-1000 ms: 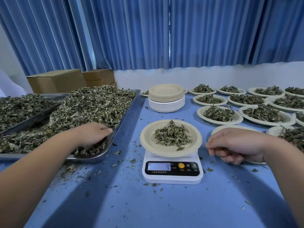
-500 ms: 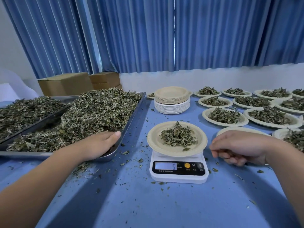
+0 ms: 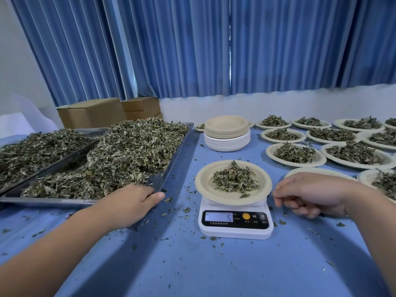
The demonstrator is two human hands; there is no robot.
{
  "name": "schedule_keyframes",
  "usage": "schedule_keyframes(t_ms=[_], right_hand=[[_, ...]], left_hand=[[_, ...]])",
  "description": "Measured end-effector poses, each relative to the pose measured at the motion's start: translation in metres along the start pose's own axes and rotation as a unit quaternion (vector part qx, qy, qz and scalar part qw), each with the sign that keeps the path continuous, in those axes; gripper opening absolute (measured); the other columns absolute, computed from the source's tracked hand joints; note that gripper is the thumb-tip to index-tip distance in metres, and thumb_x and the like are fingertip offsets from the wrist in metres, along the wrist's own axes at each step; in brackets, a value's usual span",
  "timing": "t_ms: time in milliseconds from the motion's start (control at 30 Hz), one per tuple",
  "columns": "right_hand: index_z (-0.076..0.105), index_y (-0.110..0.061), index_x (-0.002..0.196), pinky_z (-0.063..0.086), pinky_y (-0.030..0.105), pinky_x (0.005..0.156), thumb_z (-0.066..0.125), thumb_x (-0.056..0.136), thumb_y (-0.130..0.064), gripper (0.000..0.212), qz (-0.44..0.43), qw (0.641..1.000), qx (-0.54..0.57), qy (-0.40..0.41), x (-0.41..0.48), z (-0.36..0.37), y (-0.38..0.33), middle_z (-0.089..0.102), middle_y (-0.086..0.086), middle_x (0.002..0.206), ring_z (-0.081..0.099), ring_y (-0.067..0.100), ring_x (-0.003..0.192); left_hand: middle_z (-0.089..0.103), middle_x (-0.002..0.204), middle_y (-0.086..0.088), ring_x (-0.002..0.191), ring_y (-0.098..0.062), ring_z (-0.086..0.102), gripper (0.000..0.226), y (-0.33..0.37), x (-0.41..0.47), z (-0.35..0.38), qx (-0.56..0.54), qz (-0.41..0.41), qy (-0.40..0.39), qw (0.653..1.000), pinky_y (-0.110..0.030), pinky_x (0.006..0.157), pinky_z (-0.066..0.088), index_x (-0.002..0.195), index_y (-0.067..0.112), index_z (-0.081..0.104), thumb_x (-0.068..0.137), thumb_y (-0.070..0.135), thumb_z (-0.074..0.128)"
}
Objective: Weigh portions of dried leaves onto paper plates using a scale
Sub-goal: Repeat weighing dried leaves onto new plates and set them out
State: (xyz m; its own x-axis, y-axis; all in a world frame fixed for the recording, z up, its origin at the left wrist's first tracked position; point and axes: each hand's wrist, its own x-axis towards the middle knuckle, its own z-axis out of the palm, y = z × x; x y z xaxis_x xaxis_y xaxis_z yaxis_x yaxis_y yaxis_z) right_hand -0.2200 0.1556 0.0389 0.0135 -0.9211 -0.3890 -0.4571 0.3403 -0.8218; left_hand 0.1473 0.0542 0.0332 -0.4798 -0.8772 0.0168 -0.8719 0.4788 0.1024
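The back of the room is being closed off by pleated blue curtains [image 3: 192, 50], with a white wall [image 3: 278, 103] being exposed below them. The work surface, a table [image 3: 192, 264] under a blue covering, is being littered with scattered leaf fragments. Its left side is being taken up by a metal tray [image 3: 178, 150] heaped with dried leaves [image 3: 132, 151], and a second tray [image 3: 64, 160] of leaves is being kept beside it; cardboard boxes [image 3: 92, 113] are being stored behind them. The right side is being occupied by filled plates [image 3: 270, 154] set out in rows. A stack of paper plates [image 3: 227, 133] is being kept at the far centre. The scale [image 3: 235, 231] is being stood near the middle, and a paper plate [image 3: 203, 185] carrying a small portion of leaves [image 3: 234, 180] is being weighed on it, a 5 being shown on the display [image 3: 218, 217]. The left hand [image 3: 130, 202] is being rested palm down at the tray's near right corner, fingers lying relaxed and uncurled, thumb extended, nothing seen held. The right hand [image 3: 310, 194] is being held just right of the scale, over an empty plate [image 3: 317, 170], knuckles up and fingers curled under; whether anything is being pinched cannot be told.
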Motion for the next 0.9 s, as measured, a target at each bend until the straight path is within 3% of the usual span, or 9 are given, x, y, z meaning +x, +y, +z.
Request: schedule_keyframes(t_ms=[100, 233, 333, 467, 567, 667, 767, 833, 900], right_hand=[[0.065, -0.011, 0.070, 0.021, 0.018, 0.035, 0.058, 0.092, -0.021, 0.026, 0.000, 1.000, 0.004, 0.001, -0.001, 0.000, 0.001, 0.042, 0.004, 0.057, 0.035, 0.014, 0.044], [0.066, -0.010, 0.072, 0.021, 0.018, 0.036, 0.057, 0.093, -0.020, 0.025, 0.002, 1.000, 0.005, -0.005, -0.001, 0.000, 0.000, 0.042, 0.004, 0.057, 0.035, 0.014, 0.044], [0.068, -0.010, 0.074, 0.021, 0.018, 0.036, 0.057, 0.093, -0.020, 0.024, 0.003, 1.000, 0.003, -0.007, -0.001, 0.001, -0.001, 0.043, 0.004, 0.057, 0.035, 0.014, 0.044], [0.068, -0.010, 0.075, 0.021, 0.019, 0.036, 0.057, 0.093, -0.020, 0.023, 0.004, 1.000, 0.001, 0.000, -0.002, 0.001, -0.002, 0.043, 0.003, 0.057, 0.035, 0.014, 0.044], [0.068, -0.009, 0.078, 0.022, 0.018, 0.036, 0.057, 0.094, -0.021, 0.023, 0.003, 1.000, -0.008, 0.003, -0.002, 0.002, -0.003, 0.044, 0.003, 0.056, 0.036, 0.014, 0.044], [0.069, -0.007, 0.081, 0.023, 0.018, 0.035, 0.057, 0.094, -0.021, 0.022, 0.001, 1.000, -0.005, 0.004, -0.002, 0.003, -0.003, 0.044, 0.003, 0.056, 0.036, 0.014, 0.044], [0.069, -0.007, 0.082, 0.023, 0.019, 0.035, 0.057, 0.094, -0.021, 0.022, -0.001, 1.000, -0.004, 0.006, -0.002, 0.003, -0.003, 0.045, 0.004, 0.057, 0.036, 0.014, 0.044], [0.069, -0.007, 0.083, 0.024, 0.019, 0.035, 0.057, 0.094, -0.021, 0.022, -0.001, 1.000, -0.004, 0.005, -0.002, 0.003, -0.003, 0.046, 0.004, 0.057, 0.037, 0.014, 0.044], [0.069, -0.006, 0.084, 0.024, 0.019, 0.035, 0.057, 0.094, -0.021, 0.022, 0.000, 1.000, -0.004, 0.005, -0.002, 0.003, -0.003, 0.046, 0.005, 0.058, 0.037, 0.014, 0.044]], left_hand=[[0.057, 0.076, -0.003, 0.065, -0.015, 0.052, 0.051, -0.007, 0.001, 0.000, -0.013, 0.014, 0.020, 1.000, -0.030, 0.065, 0.042, 0.082, 0.015, 0.055, 0.097, 0.056, 0.029], [0.047, 0.062, 0.001, 0.049, -0.006, 0.038, 0.055, -0.020, 0.007, 0.000, -0.090, 0.000, 0.050, 0.995, -0.023, 0.053, 0.033, 0.076, 0.011, 0.053, 0.088, 0.062, 0.035], [0.058, 0.059, 0.004, 0.046, -0.004, 0.045, 0.043, -0.027, 0.015, 0.000, -0.114, -0.020, 0.062, 0.991, -0.020, 0.050, 0.035, 0.082, 0.019, 0.064, 0.092, 0.056, 0.047], [0.053, 0.043, 0.010, 0.035, -0.002, 0.042, 0.037, -0.029, 0.025, -0.003, -0.142, -0.034, 0.052, 0.988, -0.013, 0.039, 0.030, 0.077, 0.020, 0.066, 0.094, 0.050, 0.051], [0.055, 0.041, 0.006, 0.030, -0.003, 0.043, 0.035, -0.027, 0.033, -0.012, -0.148, -0.061, 0.055, 0.986, -0.013, 0.034, 0.030, 0.090, 0.020, 0.068, 0.094, 0.049, 0.049], [0.040, 0.031, 0.005, 0.026, -0.003, 0.030, 0.044, -0.016, 0.043, -0.026, -0.166, -0.065, 0.109, 0.978, -0.016, 0.033, 0.028, 0.097, 0.015, 0.067, 0.095, 0.052, 0.044], [0.048, 0.045, 0.008, 0.039, -0.004, 0.041, 0.033, 0.011, 0.053, -0.044, -0.221, -0.045, 0.165, 0.960, -0.020, 0.046, 0.037, 0.084, 0.033, 0.060, 0.094, 0.059, 0.042], [0.056, 0.068, 0.001, 0.050, -0.011, 0.049, 0.034, 0.036, 0.061, -0.053, -0.267, -0.035, 0.186, 0.945, -0.020, 0.049, 0.039, 0.078, 0.032, 0.055, 0.094, 0.060, 0.044], [0.056, 0.070, -0.006, 0.050, -0.014, 0.051, 0.033, 0.061, 0.070, -0.057, -0.308, -0.034, 0.198, 0.930, -0.021, 0.045, 0.040, 0.085, 0.028, 0.051, 0.094, 0.059, 0.045]])
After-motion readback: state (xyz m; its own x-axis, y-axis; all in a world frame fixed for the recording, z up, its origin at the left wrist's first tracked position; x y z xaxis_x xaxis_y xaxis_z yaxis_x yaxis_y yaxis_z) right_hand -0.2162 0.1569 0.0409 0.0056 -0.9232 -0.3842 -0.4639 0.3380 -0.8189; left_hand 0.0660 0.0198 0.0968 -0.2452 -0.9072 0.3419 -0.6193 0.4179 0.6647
